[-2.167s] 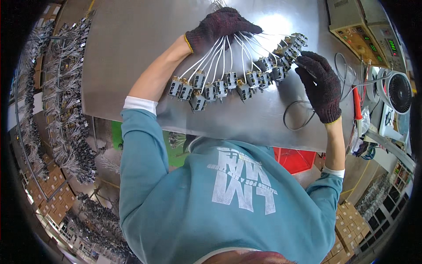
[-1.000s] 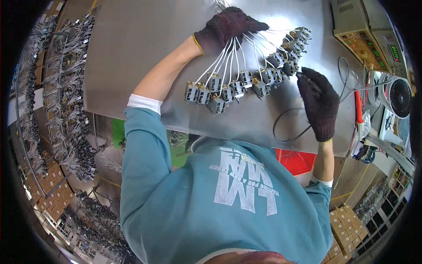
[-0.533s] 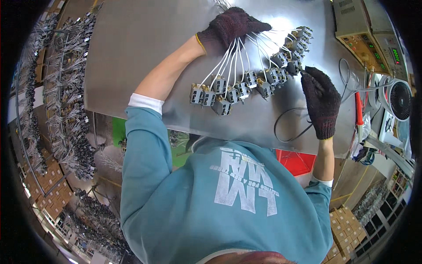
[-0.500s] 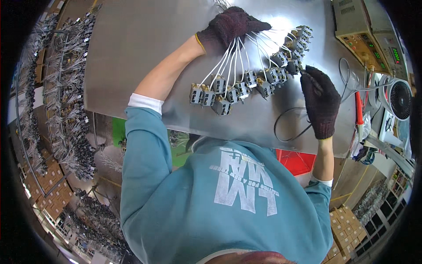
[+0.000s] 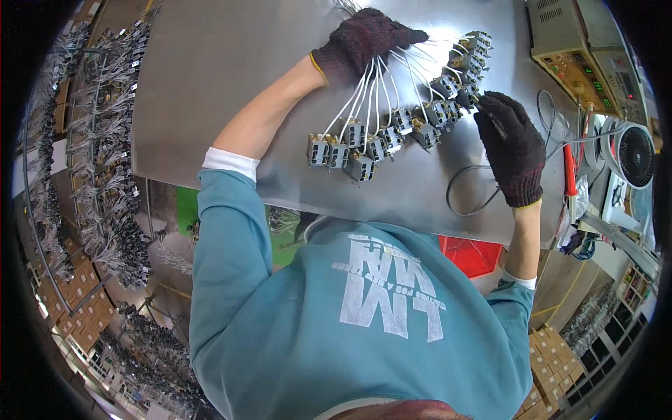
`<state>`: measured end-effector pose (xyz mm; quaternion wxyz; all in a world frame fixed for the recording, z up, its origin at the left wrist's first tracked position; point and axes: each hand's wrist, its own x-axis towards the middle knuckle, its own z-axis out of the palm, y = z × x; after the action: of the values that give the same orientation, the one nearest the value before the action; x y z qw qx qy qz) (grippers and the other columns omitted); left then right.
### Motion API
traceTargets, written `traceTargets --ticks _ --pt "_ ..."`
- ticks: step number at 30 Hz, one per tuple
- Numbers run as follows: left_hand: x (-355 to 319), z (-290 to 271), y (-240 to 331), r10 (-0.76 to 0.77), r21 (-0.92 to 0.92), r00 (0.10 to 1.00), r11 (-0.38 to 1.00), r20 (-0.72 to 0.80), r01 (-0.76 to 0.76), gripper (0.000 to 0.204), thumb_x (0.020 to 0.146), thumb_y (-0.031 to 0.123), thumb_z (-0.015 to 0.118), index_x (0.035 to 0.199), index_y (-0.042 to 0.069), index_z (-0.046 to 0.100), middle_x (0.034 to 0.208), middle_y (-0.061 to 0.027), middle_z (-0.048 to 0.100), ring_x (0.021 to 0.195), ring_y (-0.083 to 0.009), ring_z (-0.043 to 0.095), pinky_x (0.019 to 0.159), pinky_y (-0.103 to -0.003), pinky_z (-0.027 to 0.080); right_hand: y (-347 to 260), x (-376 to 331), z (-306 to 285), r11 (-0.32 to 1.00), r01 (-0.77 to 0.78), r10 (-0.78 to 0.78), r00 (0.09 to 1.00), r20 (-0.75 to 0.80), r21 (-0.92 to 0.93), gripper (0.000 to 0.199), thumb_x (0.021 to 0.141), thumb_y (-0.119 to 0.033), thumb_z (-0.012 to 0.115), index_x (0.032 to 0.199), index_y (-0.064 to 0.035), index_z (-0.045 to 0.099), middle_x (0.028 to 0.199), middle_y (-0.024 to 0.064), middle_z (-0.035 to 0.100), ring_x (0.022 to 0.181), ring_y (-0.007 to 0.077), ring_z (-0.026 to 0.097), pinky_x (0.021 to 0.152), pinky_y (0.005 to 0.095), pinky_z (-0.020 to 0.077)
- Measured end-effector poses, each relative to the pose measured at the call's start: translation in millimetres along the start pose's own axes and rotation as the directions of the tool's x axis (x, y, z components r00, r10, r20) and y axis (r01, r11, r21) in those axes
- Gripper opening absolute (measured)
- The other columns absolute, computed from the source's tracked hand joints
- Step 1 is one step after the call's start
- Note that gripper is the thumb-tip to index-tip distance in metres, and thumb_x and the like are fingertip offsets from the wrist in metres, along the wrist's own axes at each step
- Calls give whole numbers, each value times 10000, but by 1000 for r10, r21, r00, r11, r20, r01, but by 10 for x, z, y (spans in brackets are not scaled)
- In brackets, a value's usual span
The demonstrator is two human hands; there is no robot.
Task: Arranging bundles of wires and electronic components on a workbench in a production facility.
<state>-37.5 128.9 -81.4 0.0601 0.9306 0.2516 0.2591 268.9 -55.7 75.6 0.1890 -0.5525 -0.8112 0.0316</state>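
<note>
My left hand (image 5: 364, 43), in a dark knitted glove, is closed around a bundle of white wires (image 5: 378, 84) near the far edge of the metal table. From it the wires fan out to several small grey-and-black connector blocks (image 5: 360, 166), lying in a slanting row up to the right. My right hand (image 5: 512, 147), gloved alike, has its fingers pressed together at the blocks (image 5: 467, 98) toward the row's right end. What its fingertips hold is hidden. A thin dark cable (image 5: 455, 203) loops on the table and passes beneath this hand.
Stacked test instruments (image 5: 584, 77) with lit displays stand at the table's far right. Beside them are a small fan (image 5: 635, 157), a red-handled tool (image 5: 570, 171) and grey cables. Wire bundles hang on racks (image 5: 105, 154) at left. A red bin (image 5: 470, 256) sits below the table's front edge.
My right hand has shifted slightly toward the far side. The right-end blocks have moved a little up and left, the left-end ones slightly right. The cable loop has slid right; one instrument's green digits have gone dark.
</note>
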Motion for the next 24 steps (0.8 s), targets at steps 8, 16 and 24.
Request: traceTargets --ticks 8,16,24 --pt "-2 -1 -10 -60 29 995 998 74 58 605 989 157 578 1579 290 567 1144 -57 807 989 -320 747 945 -459 573 -165 176 169 931 -110 126 992 -23 347 222 993 -107 785 1210 -61 787 1169 109 797 996 194 776 863 332 613" --pt "16 -154 138 -61 103 997 993 46 56 593 987 137 579 1564 276 590 1139 -83 797 989 -326 740 927 -464 564 -249 262 87 998 54 -56 997 47 35 227 949 -128 808 1176 -133 793 1204 104 780 983 323 780 818 365 619" --pt "11 -318 292 -19 104 1000 994 -23 21 605 980 63 553 1561 224 597 1088 -122 791 1006 -336 734 948 -453 555 -339 -105 -4 681 -400 387 908 162 614 201 1059 -42 683 1239 20 747 1165 106 774 1089 190 759 971 337 613"
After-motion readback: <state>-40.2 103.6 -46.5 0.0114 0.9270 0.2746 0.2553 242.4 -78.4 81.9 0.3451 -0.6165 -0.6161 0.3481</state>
